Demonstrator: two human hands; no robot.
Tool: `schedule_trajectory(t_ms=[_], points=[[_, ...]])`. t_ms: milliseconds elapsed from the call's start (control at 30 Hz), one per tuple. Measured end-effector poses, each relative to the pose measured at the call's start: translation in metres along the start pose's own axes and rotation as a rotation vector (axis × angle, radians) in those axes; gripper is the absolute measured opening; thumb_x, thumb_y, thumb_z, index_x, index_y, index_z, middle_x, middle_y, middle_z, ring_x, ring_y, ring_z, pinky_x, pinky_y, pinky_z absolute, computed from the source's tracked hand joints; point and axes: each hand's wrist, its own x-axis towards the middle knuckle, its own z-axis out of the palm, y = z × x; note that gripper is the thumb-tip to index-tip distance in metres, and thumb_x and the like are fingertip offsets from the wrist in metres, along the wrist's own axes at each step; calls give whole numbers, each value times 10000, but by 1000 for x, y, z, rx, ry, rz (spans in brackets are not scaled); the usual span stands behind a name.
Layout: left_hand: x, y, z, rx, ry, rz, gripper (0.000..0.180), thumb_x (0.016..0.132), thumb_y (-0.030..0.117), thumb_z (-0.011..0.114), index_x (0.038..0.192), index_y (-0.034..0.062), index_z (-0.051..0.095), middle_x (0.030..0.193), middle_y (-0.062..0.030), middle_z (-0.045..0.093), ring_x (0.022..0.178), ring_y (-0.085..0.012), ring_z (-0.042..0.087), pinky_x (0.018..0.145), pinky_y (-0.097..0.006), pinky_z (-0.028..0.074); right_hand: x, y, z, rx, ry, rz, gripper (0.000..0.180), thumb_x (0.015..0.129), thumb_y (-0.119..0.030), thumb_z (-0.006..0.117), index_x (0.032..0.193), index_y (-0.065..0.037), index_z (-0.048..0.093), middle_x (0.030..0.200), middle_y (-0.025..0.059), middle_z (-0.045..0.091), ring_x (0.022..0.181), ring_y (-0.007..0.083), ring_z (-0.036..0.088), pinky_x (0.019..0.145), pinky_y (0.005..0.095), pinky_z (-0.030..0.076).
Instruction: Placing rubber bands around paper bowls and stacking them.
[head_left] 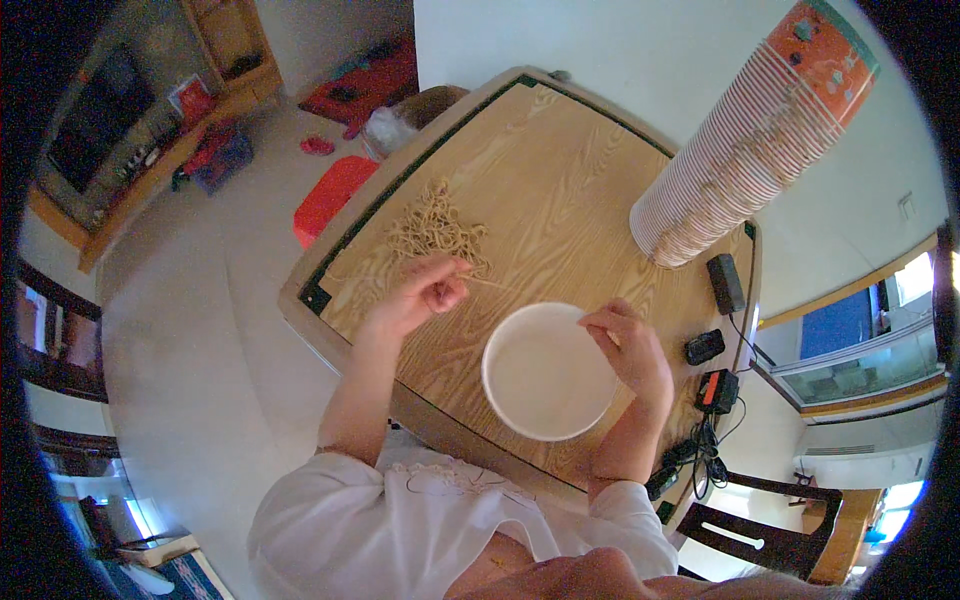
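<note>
A round white paper tub stands near the front of the wooden table, its pale inside facing up. My right hand is at the tub's right rim, fingertips closed together over the edge; whether they also hold a strand is hidden. Left of the tub, my left hand is closed in a pinch in front of a loose heap of thin beige strands. One thin strand runs from its fingertips toward the tub. A tall leaning stack of nested tubs, orange on the outermost, has beige strands bunched along its side.
On the table's right edge lie a black power adapter, a small black box, an orange-and-black device and coiled cables. A red stool stands beyond the left edge, a dark chair at the lower right.
</note>
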Motion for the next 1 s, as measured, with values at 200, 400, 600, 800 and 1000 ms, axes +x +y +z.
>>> schedule_trajectory(t_ms=[200, 400, 600, 800, 1000], points=[[-28, 37, 29, -208, -275, 300, 295, 882, 87, 519, 1139, -46, 575, 999, -216, 643, 766, -232, 635, 632, -300, 503, -18, -16, -11, -250, -48, 201, 165, 831, -191, 617, 885, -44, 668, 828, 139, 614, 767, 316, 617, 648, 374, 489], [-43, 49, 60, -26, -547, 540, 342, 809, -28, 539, 1148, -19, 583, 1074, -278, 598, 871, -338, 650, 651, -366, 544, -48, -55, -9, -183, -362, 32, 172, 841, -234, 598, 928, -104, 670, 926, 103, 641, 840, 294, 620, 705, 381, 506], [-75, 67, 83, 194, -408, 552, 156, 761, -40, 628, 901, 9, 677, 803, -163, 636, 625, -211, 590, 573, -307, 500, 3, -43, 2, -11, 45, -249, 133, 823, -160, 618, 939, -99, 639, 987, 107, 629, 926, 322, 597, 762, 385, 510], [-68, 67, 80, 992, 57, 603, 96, 776, 28, 678, 867, 13, 650, 982, -68, 607, 841, -119, 549, 741, -240, 452, 53, -36, 43, 24, -83, -270, 217, 773, -167, 666, 933, -57, 570, 909, 143, 618, 863, 319, 602, 711, 385, 489], [-83, 54, 83, 1068, 70, 291, 133, 869, 138, 595, 860, 9, 624, 805, -49, 644, 776, -118, 605, 685, -257, 477, 16, -49, 25, -128, -219, 172, 243, 787, -197, 664, 948, -61, 545, 961, 155, 598, 872, 322, 601, 701, 383, 488]])
